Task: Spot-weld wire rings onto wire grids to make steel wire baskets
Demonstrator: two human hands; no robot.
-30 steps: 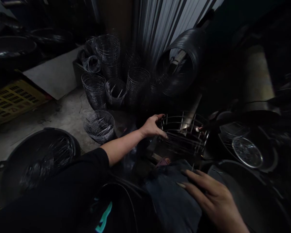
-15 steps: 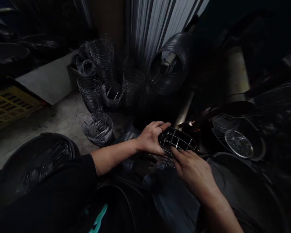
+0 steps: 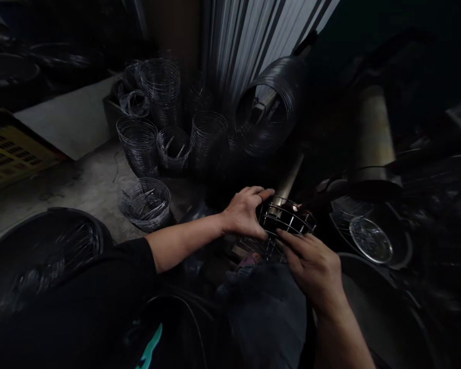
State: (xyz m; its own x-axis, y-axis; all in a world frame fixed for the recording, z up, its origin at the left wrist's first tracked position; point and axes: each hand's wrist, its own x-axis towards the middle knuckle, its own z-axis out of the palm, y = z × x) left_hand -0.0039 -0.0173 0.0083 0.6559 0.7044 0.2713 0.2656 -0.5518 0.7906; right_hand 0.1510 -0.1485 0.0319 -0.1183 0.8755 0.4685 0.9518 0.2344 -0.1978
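A round wire basket (image 3: pixel 295 223), with hoops crossed by short upright wires, sits tilted in front of me. My left hand (image 3: pixel 244 212) grips its left side, thumb low and fingers over the far rim. On the near right side, my right hand (image 3: pixel 315 269) has its fingers closed at the basket's edge; its thumb is mostly hidden. A pale metal bar (image 3: pixel 289 180) slopes down behind the basket, near a small bright spot at a dark machine part.
Stacks of wire rings (image 3: pixel 138 146) and a wire basket of short rods (image 3: pixel 145 204) stand on the floor to the left. A coil of wire (image 3: pixel 269 110) hangs behind. Dark tubs flank me, one holding a round wire piece (image 3: pixel 371 240). A yellow crate (image 3: pixel 15 156) is far left.
The basket has tipped and shifted slightly right between my hands, showing more of its open ring. Both hands keep their hold. The whole view has shifted a little.
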